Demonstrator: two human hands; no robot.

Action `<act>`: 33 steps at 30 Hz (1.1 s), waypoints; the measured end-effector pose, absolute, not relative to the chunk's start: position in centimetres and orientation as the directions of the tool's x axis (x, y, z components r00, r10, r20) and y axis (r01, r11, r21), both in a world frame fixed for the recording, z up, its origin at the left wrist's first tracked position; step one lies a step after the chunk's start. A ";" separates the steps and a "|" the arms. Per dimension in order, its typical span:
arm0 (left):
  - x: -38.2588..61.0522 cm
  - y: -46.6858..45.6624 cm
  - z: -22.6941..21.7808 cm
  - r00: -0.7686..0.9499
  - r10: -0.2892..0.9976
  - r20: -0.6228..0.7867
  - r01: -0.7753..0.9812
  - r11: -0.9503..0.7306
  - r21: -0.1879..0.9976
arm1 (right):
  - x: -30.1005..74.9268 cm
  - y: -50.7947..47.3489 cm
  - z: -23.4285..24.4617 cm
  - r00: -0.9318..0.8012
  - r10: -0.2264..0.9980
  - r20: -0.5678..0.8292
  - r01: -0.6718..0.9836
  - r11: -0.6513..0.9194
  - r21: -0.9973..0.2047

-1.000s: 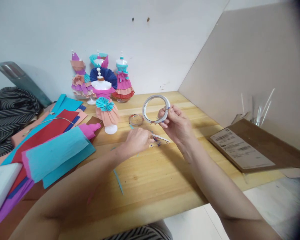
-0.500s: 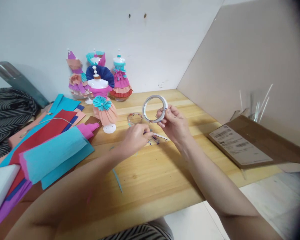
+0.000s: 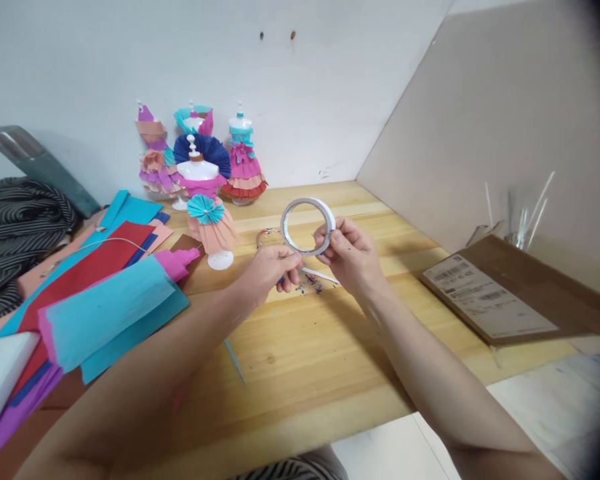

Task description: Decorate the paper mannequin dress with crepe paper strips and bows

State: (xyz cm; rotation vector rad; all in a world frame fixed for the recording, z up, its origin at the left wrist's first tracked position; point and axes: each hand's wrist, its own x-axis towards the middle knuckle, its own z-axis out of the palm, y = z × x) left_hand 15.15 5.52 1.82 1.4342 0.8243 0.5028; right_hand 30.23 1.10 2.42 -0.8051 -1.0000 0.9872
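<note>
A white roll of tape (image 3: 331, 215) is held up over the table, its open ring facing me. My right hand (image 3: 353, 253) is closed on the roll's right side, thumb in front and fingers behind. At the lower left edge of the roll, my left hand (image 3: 270, 270) pinches with thumb and forefinger, the other fingers curled under; whether a tape end lies between them is too small to tell. Below the hands a thin white strip (image 3: 321, 275) lies on the table among small dark scraps (image 3: 310, 285). A ring-shaped item (image 3: 269, 233) is partly hidden behind my left hand.
Several small mannequins in paper dresses (image 3: 213, 227) stand at the back left. Coloured paper sheets (image 3: 115, 300) and a striped cloth (image 3: 20, 220) cover the left side. At right is a cardboard box (image 3: 530, 287) before clear sticks (image 3: 525, 213). A blue strip (image 3: 236, 362) lies in front.
My left hand has risen from beside the white strip to the roll's lower edge. The roll has dropped slightly and tilted in my right hand. The view has shifted a little.
</note>
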 end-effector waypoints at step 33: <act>12.6 3.9 3.7 0.600 0.610 0.518 0.564 -0.781 0.267 | 27.8 0.7 4.0 0.321 0.906 0.276 -0.326 0.380 -0.866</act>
